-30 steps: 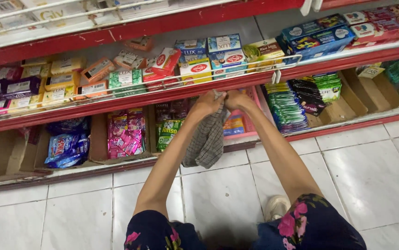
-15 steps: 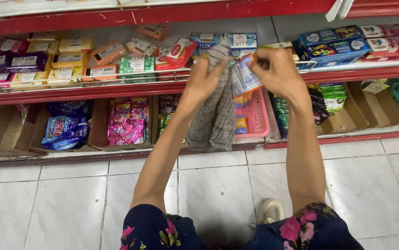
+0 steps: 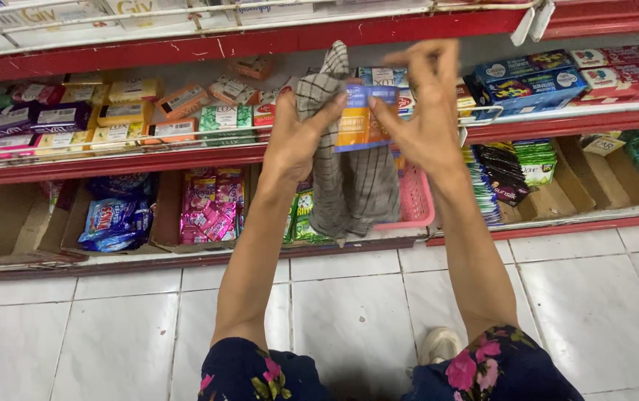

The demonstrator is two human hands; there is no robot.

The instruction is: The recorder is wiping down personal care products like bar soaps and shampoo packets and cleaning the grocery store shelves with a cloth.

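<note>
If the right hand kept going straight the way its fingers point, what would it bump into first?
Probably the red shelf edge above. The right hand points up and away, pinching a blue and orange packet with the left hand. Depth is unclear.

red shelves (image 3: 186, 157) of soap boxes (image 3: 123, 113) — pink basket (image 3: 416, 200), white floor tiles (image 3: 112, 334)

Hands and packet raised from lower shelf level

Both hands rose from the lower shelf to the upper one. The right hand (image 3: 427, 111) took up a blue-and-orange packet (image 3: 362, 117), which the left hand (image 3: 297, 137), carrying the checked cloth (image 3: 349, 186), came to pinch.
</note>
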